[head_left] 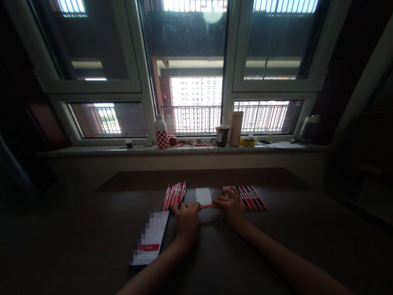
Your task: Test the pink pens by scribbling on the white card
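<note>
Between my two hands a slim pink pen or pencil (206,206) lies crosswise, one end in each hand. My left hand (188,219) has its fingers closed round the left end. The right end is pinched in the fingers of my right hand (230,208). Just beyond it lies a small white paper pad or card (203,195). A row of pink pens (173,194), with a dark one at its right side, lies past my left hand. Another row of pink, red and dark pens (250,197) lies beside my right hand, which partly covers it.
A phone or tablet with a lit screen (153,233) lies left of my left forearm on the dark table (101,229). On the windowsill (138,150) stand a checkered bottle (161,133), a drink cup (222,136), a tan flask (236,129) and a yellow tape roll (247,141).
</note>
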A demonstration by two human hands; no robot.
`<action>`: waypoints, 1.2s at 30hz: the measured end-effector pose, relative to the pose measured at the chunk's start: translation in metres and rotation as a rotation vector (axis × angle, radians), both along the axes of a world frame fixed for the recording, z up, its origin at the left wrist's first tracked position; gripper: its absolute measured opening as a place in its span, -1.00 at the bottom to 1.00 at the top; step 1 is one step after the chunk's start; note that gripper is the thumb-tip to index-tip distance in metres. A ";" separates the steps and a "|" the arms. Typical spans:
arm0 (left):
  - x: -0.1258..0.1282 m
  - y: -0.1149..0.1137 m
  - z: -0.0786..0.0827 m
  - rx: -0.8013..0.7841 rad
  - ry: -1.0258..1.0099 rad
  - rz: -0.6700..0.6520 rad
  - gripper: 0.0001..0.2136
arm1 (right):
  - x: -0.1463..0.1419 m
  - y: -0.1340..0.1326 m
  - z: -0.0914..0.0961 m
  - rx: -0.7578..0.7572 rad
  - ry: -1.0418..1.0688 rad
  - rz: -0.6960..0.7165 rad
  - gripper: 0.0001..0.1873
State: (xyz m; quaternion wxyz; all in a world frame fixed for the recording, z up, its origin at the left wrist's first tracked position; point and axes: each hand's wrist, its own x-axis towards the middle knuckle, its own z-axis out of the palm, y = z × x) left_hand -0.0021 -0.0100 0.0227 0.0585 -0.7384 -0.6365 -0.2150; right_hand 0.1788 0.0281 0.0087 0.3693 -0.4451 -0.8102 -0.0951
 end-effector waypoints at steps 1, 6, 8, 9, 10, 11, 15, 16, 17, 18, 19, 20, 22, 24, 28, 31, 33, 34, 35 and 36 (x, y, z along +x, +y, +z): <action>0.000 0.000 0.000 -0.002 0.004 0.001 -0.69 | 0.000 0.000 0.000 0.005 -0.004 -0.003 -0.87; 0.002 0.000 0.003 -0.039 0.009 0.019 -0.68 | 0.000 0.003 -0.003 0.024 -0.034 -0.015 -0.85; 0.002 -0.001 0.004 -0.051 0.000 0.022 -0.69 | 0.000 0.004 -0.004 0.040 -0.035 -0.013 -0.86; 0.002 -0.001 0.004 -0.053 -0.006 0.022 -0.69 | 0.001 0.004 -0.005 0.047 -0.033 -0.011 -0.86; 0.002 -0.001 0.004 -0.051 -0.011 0.020 -0.69 | 0.001 0.004 -0.005 0.052 -0.032 -0.010 -0.85; 0.002 -0.001 0.003 -0.046 -0.016 0.017 -0.69 | 0.001 0.004 -0.005 0.055 -0.030 -0.008 -0.85; 0.001 0.000 0.001 -0.015 -0.037 0.007 -0.70 | 0.000 0.003 -0.005 0.068 -0.023 0.004 -0.86; 0.001 0.001 0.000 -0.008 -0.042 0.006 -0.70 | 0.000 0.003 -0.005 0.074 -0.019 0.006 -0.87; 0.001 0.001 -0.001 -0.004 -0.048 0.004 -0.71 | -0.001 0.002 -0.005 0.082 -0.015 0.006 -0.87; 0.000 0.001 -0.001 -0.004 -0.055 0.004 -0.71 | -0.001 0.002 -0.005 0.088 -0.014 0.007 -0.88; 0.000 0.001 -0.002 -0.008 -0.064 0.006 -0.71 | -0.001 0.002 -0.005 0.093 -0.016 0.010 -0.88; 0.000 0.001 -0.002 -0.013 -0.072 0.008 -0.71 | 0.000 0.003 -0.005 0.097 -0.017 0.013 -0.88; 0.001 0.000 -0.003 -0.012 -0.079 0.017 -0.71 | 0.000 0.003 -0.004 0.100 -0.019 0.015 -0.87; 0.002 0.000 -0.004 0.005 -0.068 0.027 -0.69 | 0.001 0.004 -0.004 0.097 -0.013 0.005 -0.87; 0.005 0.000 -0.004 0.034 -0.012 0.047 -0.69 | 0.002 0.006 -0.006 0.068 -0.010 -0.003 -0.88; 0.007 -0.001 -0.001 0.072 0.013 0.076 -0.71 | 0.003 0.007 -0.007 0.033 -0.004 0.016 -0.89; 0.008 -0.003 0.000 0.101 0.019 0.091 -0.72 | 0.003 0.008 -0.008 0.017 0.005 0.018 -0.89; 0.008 -0.003 0.001 0.108 0.022 0.090 -0.73 | 0.003 0.008 -0.009 0.011 0.010 0.014 -0.89; 0.008 -0.003 0.001 0.110 0.024 0.087 -0.74 | 0.003 0.009 -0.010 0.008 0.013 0.012 -0.89; 0.008 -0.003 0.001 0.105 0.025 0.079 -0.76 | 0.004 0.009 -0.010 0.003 0.013 0.012 -0.89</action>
